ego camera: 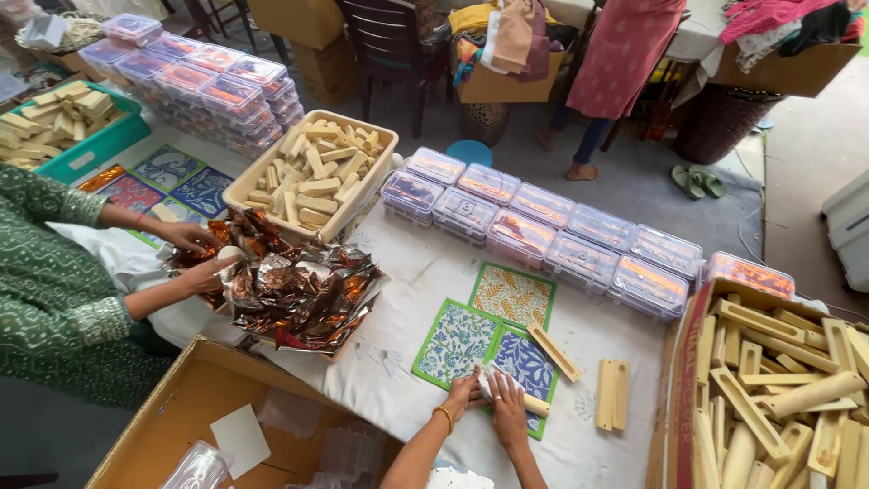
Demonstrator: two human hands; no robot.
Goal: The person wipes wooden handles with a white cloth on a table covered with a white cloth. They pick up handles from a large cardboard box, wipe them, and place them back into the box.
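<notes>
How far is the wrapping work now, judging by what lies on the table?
Done: rows of closed clear boxes stand filled. In hand: the left hand and right hand press white wrapping around a wooden piece on printed cloth squares. Left: many bare wooden pieces in the cardboard box, and two loose pieces beside the cloths.

Clear lidded boxes [543, 222], foil wrappers [299, 294]

Pale wooden stick [534, 405] lying on blue patterned card [529, 362]

Left hand [461, 395], right hand [508, 409] together, curled.
</notes>
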